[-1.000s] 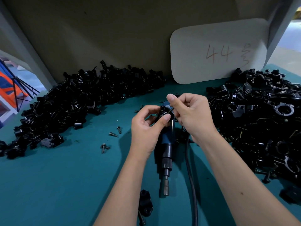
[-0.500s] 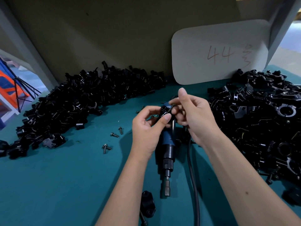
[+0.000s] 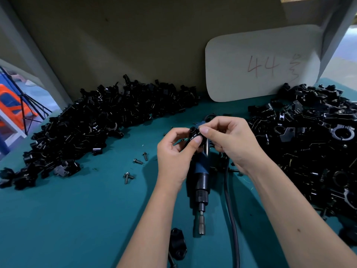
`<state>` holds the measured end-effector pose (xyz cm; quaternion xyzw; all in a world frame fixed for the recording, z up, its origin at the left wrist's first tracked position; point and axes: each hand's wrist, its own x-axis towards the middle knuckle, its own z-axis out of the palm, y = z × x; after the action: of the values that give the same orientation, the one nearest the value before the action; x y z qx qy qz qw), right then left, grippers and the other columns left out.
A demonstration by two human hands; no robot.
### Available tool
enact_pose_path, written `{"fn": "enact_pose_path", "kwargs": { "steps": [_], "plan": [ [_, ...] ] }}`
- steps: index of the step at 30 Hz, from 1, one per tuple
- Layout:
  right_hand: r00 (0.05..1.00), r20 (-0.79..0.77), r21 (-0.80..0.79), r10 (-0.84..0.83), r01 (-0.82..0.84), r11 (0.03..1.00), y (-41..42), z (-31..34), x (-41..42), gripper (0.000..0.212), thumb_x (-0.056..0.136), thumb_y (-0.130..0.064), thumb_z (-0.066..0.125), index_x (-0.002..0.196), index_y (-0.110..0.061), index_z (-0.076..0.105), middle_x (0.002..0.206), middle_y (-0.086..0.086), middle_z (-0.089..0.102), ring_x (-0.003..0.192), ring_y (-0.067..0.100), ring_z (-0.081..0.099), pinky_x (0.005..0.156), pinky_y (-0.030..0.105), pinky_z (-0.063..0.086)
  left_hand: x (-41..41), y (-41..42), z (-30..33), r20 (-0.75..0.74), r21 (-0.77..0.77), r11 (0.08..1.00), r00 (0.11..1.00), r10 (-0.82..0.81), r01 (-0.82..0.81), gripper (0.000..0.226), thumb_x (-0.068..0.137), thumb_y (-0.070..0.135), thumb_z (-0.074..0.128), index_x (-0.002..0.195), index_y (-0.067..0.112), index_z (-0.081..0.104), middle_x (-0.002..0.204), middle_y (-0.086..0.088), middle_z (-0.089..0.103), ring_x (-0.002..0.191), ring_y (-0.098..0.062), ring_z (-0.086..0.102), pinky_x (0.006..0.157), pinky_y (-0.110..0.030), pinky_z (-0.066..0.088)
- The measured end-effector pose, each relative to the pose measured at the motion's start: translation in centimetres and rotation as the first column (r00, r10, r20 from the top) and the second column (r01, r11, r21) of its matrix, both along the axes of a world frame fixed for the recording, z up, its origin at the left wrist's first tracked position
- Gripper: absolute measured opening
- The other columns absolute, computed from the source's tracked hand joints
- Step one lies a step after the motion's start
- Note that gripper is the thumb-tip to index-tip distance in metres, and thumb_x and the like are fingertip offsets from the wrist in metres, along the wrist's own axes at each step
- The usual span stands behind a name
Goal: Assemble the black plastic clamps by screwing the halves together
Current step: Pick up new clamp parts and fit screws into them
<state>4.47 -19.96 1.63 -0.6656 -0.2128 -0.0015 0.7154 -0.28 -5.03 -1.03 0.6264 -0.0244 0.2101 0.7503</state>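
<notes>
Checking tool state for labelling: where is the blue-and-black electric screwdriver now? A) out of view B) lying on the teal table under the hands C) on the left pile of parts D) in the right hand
B: the blue-and-black electric screwdriver lies on the teal table, while both hands pinch a small black plastic clamp above it.

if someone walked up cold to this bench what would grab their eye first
Most likely the two bare hands at the centre: the left hand and the right hand together pinch a small black plastic clamp piece above a blue-and-black electric screwdriver lying on the teal table mat. Next, the big heaps of black plastic clamp parts, one at the left and one at the right. Behind, a white card with "44" written in red leans against the wall.
</notes>
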Motion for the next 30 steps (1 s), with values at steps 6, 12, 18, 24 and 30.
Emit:
{"fn": "enact_pose_path", "kwargs": {
  "steps": [6, 12, 18, 24, 30],
  "plan": [
    [0.981, 0.139, -0.15, -0.138, 0.159, 0.976, 0.8, 0.6, -0.4, 0.035, 0.091, -0.026, 0.079, 0.067, -0.012, 0.059, 0.058, -0.011, 0.05, 0.055, 0.005, 0.041, 0.054, 0.02, 0.037, -0.2, 0.0, 0.3, 0.005, 0.056, 0.998, 1.0, 0.008, -0.008, 0.014, 0.089, -0.001, 0.077, 0.096, 0.009, 0.07, 0.087, 0.001, 0.073, 0.086, -0.018, 0.071, 0.082, -0.042, 0.063],
    [0.957, 0.092, -0.388, -0.275, 0.289, 0.875, 0.5, 0.8, -0.3, 0.042, 0.101, -0.051, 0.057, 0.084, -0.013, 0.062, 0.066, -0.007, 0.057, 0.059, 0.008, 0.047, 0.057, 0.022, 0.041, 0.0, 0.0, 0.4, -0.13, -0.163, 0.987, 0.991, -0.006, -0.016, 0.006, 0.096, 0.007, 0.07, 0.099, 0.003, 0.066, 0.086, -0.012, 0.077, 0.072, -0.022, 0.073, 0.07, -0.029, 0.062],
    [0.942, 0.017, -0.467, -0.334, 0.303, 0.831, -0.7, 0.8, 0.4, 0.045, 0.095, 0.015, 0.036, 0.107, -0.013, 0.068, 0.094, 0.004, 0.066, 0.073, 0.016, 0.067, 0.067, 0.018, 0.056, 0.3, 0.8, 0.7, -0.208, -0.476, 0.879, 0.973, -0.101, -0.01, 0.015, 0.092, 0.009, 0.075, 0.1, 0.003, 0.064, 0.087, -0.007, 0.075, 0.071, -0.02, 0.072, 0.069, -0.024, 0.06],
    [0.94, -0.071, -0.353, -0.332, 0.288, 0.89, -0.8, 0.0, 0.4, 0.021, 0.09, -0.001, 0.076, 0.102, -0.017, 0.077, 0.081, 0.001, 0.079, 0.079, 0.01, 0.078, 0.091, 0.03, 0.06, -0.1, 0.3, 1.0, -0.23, -0.453, 0.891, 0.962, -0.15, 0.031, 0.032, 0.081, -0.007, 0.078, 0.104, 0.007, 0.061, 0.086, -0.011, 0.07, 0.07, -0.018, 0.074, 0.069, -0.022, 0.059],
    [0.931, 0.059, -0.167, -0.36, 0.365, 0.916, -0.2, 0.7, 0.0, 0.014, 0.083, -0.011, 0.085, 0.085, -0.024, 0.08, 0.077, -0.003, 0.078, 0.072, 0.013, 0.075, 0.074, 0.032, 0.062, -0.2, 0.2, 1.2, -0.204, -0.487, 0.871, 0.962, -0.181, 0.061, 0.042, 0.067, 0.003, 0.084, 0.103, 0.005, 0.063, 0.087, -0.011, 0.073, 0.07, -0.017, 0.073, 0.069, -0.021, 0.059]
  ]
}}
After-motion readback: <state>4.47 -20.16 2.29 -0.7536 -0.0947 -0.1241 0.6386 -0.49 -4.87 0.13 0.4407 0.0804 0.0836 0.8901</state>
